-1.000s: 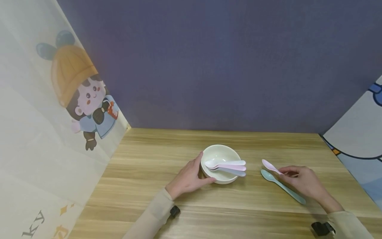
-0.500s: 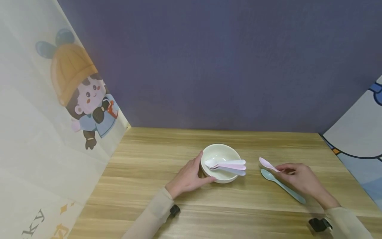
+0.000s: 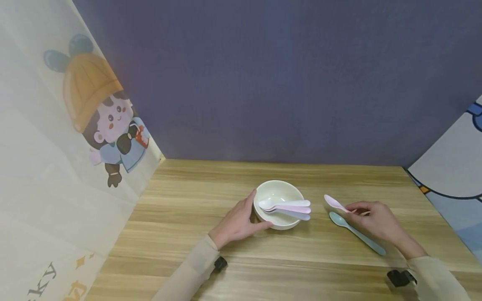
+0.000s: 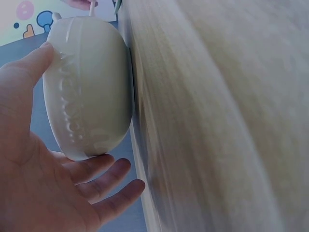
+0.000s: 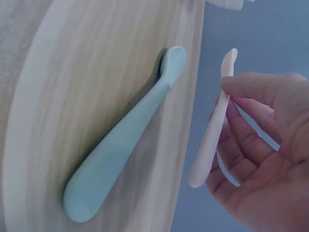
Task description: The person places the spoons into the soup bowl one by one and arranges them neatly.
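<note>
A cream bowl point(image 3: 280, 225) stands on the wooden table, holding a white spoon point(image 3: 297, 204), a pink spoon and a greyish-lilac spoon point(image 3: 299, 215) with their handles over its right rim. My left hand point(image 3: 239, 221) holds the bowl's left side, thumb at the near rim. In the left wrist view the bowl's outer wall point(image 4: 96, 87) shows raised lettering beside my thumb. Between thumb and fingers, my right hand point(image 3: 380, 221) pinches a pale pink spoon point(image 5: 210, 145), its head pointing toward the bowl. Beneath that hand a mint-green spoon point(image 5: 116, 145) lies on the table.
Behind the wooden table point(image 3: 203, 179) rises a dark blue-purple panel point(image 3: 278, 83). A pale wall with a cartoon figure point(image 3: 113, 121) borders the left, and another printed panel point(image 3: 448, 163) the right. Each wrist carries a small black device.
My right hand has moved slightly left and away from me with the pink spoon, drawing closer to the bowl. My left hand, the bowl and the mint-green spoon stay in place.
</note>
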The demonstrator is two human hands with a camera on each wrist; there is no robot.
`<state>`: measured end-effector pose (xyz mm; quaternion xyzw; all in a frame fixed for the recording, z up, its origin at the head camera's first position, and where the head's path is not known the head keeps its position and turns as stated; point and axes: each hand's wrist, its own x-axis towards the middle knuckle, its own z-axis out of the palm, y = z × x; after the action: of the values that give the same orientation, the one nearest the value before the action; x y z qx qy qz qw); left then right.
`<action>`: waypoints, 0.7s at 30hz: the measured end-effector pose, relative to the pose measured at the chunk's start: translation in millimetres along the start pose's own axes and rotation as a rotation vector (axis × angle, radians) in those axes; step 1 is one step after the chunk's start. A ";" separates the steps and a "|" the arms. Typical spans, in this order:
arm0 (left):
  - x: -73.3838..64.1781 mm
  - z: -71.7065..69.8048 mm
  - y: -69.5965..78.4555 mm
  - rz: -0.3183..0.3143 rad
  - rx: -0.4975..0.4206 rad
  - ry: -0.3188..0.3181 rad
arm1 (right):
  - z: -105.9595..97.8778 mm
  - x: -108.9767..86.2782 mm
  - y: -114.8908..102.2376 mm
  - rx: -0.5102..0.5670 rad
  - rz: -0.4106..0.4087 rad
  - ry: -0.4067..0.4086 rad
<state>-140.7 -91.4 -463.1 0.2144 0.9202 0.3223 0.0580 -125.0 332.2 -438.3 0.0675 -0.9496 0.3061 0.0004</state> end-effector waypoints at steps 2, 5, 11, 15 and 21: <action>-0.2 -0.1 0.2 -0.003 0.003 -0.001 | 0.0 0.5 -1.3 -0.001 -0.005 0.005; -0.6 -0.1 0.7 -0.008 0.003 -0.004 | 0.3 1.6 -2.9 -0.001 -0.016 0.006; -0.5 0.3 0.7 -0.012 0.008 -0.005 | 1.7 4.1 -5.5 0.008 -0.026 0.002; -0.1 0.0 0.8 -0.008 0.010 -0.003 | 2.5 6.3 -7.6 0.007 -0.028 0.001; -0.3 0.4 0.8 -0.005 0.010 -0.002 | 2.1 9.5 -11.0 -0.003 -0.040 0.001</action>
<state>-140.1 -90.7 -463.0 0.2126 0.9223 0.3175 0.0586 -132.9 320.9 -433.2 0.0864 -0.9485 0.3048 0.0070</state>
